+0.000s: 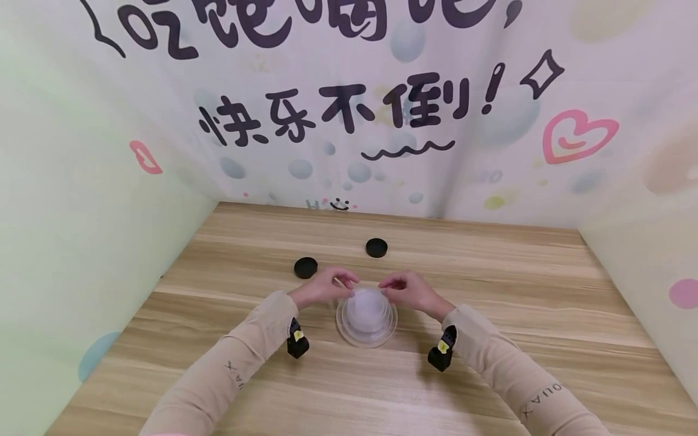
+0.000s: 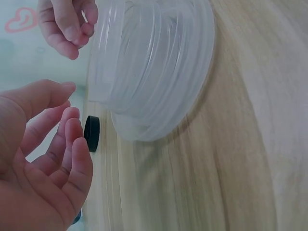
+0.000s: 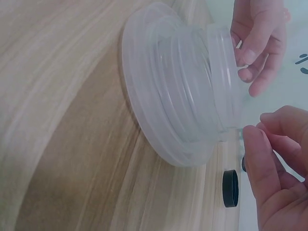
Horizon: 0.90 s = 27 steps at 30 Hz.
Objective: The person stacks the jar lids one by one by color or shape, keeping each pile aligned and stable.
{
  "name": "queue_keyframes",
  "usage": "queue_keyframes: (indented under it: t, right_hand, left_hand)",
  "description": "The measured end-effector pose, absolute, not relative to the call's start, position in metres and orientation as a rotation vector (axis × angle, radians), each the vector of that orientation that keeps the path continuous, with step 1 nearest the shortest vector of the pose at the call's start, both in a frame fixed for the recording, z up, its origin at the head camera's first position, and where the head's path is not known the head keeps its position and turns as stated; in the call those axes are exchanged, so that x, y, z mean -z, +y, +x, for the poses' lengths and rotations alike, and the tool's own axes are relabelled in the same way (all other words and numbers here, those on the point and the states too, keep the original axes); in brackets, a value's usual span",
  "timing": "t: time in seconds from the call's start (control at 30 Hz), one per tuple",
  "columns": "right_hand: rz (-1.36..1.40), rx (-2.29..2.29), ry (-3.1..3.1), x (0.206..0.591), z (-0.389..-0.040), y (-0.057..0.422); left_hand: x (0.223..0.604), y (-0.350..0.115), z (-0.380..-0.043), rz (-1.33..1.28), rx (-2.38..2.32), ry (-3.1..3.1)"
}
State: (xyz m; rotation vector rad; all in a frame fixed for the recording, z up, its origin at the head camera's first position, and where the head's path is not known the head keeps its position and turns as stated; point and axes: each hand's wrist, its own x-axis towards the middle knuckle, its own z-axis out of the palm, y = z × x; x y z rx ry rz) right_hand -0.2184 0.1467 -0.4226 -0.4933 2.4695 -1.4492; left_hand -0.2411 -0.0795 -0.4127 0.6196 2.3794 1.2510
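A stack of round, translucent plastic pieces (image 1: 366,321) stands on the wooden table, widest at the bottom and narrower toward the top. The uppermost piece (image 3: 224,74) looks like a shallow lid or dish with a raised rim. My left hand (image 1: 325,287) is at the left of the stack's top, fingers loosely bent with a gap between thumb and fingers. On the opposite side is my right hand (image 1: 415,292), its fingertips (image 3: 252,134) right at the top piece's rim. Nothing shows between the fingers of either hand.
Two shallow round black caps lie beyond the stack: one cap (image 1: 306,267) beside the left hand, another cap (image 1: 376,247) farther back. The wood-grain table (image 1: 491,272) ends at a printed cloth backdrop (image 1: 283,175), with pale panels on both sides.
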Motion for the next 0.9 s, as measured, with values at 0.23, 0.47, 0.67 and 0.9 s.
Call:
queue_keyframes:
  t: [0.23,0.47,0.67,0.9]
  right_hand:
    - [-0.492,1.456,2.474,0.42,-0.226,0.143]
    - [-0.494,1.423,2.458,0.411,-0.238,0.129]
    - [-0.502,1.411,2.496,0.402,-0.254,0.111]
    - [-0.446,1.459,2.506,0.396,-0.277,0.087]
  left_hand:
    - [0.414,-0.095,-0.247,0.594,-1.255,2.457]
    - [0.412,-0.117,-0.251,0.553,-1.325,2.47]
    - [0.41,-0.136,-0.255,0.506,-1.402,2.482]
    - [0.41,-0.155,-0.263,0.426,-1.412,2.558]
